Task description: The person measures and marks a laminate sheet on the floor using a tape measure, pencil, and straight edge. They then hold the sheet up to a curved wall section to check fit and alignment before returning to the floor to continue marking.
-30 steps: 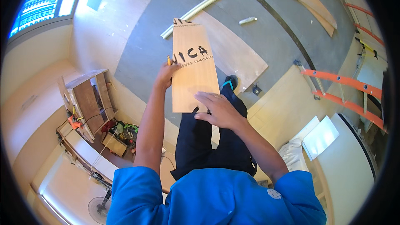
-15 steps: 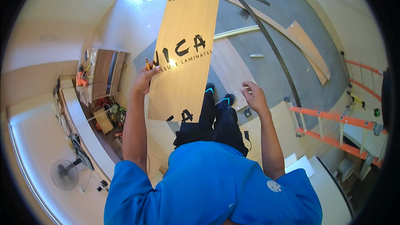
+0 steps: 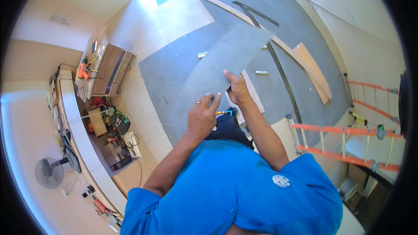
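Note:
A long laminate sheet (image 3: 226, 56) slants in front of me with a plain grey face up, slightly blurred. My right hand (image 3: 239, 90) is closed on its near right edge, thumb on top and the other fingers partly hidden. Close by, my left hand (image 3: 201, 117) has its fingertips at the sheet's near edge. A pencil (image 3: 222, 112) pokes out to the right from the fingers of that hand. Below the sheet, part of another pale wood-coloured panel (image 3: 254, 92) shows on the grey-covered floor.
An orange ladder (image 3: 344, 131) lies to the right. Wood-toned strips (image 3: 314, 76) and a long dark strip (image 3: 284, 76) rest on the floor. On the left are a small cabinet (image 3: 106, 72) with an orange drill (image 3: 83, 68), a white-topped counter (image 3: 93, 143), tools (image 3: 117, 122) and a fan (image 3: 48, 172).
The sheet has turned from its printed tan face to its grey face and now slants up to the right. My right hand has taken hold of it; my left hand has moved right and nearer.

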`<state>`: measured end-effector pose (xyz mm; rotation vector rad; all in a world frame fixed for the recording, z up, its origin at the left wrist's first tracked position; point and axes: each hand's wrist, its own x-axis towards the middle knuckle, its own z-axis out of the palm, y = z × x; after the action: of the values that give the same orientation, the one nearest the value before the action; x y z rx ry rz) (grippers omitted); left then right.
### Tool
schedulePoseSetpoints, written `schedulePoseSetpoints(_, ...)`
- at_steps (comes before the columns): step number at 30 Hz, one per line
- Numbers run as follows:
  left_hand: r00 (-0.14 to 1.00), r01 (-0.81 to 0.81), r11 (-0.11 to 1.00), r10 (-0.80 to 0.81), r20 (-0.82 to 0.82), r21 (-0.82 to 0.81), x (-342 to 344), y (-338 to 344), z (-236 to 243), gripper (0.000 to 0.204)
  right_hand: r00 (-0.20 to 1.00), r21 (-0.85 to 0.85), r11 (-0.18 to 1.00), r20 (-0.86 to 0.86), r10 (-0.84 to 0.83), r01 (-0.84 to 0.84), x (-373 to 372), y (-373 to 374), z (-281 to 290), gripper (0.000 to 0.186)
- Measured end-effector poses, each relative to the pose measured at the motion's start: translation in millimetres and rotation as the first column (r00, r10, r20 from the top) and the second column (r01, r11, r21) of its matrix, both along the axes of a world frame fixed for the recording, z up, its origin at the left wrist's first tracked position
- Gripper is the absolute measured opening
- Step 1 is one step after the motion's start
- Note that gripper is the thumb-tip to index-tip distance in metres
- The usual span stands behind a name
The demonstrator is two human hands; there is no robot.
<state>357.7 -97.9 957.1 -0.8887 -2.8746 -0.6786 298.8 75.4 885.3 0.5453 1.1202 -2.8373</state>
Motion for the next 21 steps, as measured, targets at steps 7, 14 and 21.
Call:
schedulePoseSetpoints(7,0.961,-0.168,0.977,0.134,0.241,0.13,32,-85,-18,0.048,0.997,0.065,0.995,-0.001,0.073,-0.073,20,-36,-7,0.058)
schedulePoseSetpoints(14,0.731,-0.682,0.689,0.635,0.249,0.246,60,-336,-70,0.031,0.997,0.046,0.998,-0.058,0.051,-0.048,30,-151,0,0.05)
schedulePoseSetpoints(21,0.169,-0.985,0.116,0.551,0.817,0.125,241,-525,-169,0.013,0.987,0.019,0.988,-0.055,0.152,-0.152,67,-282,-2,0.048)
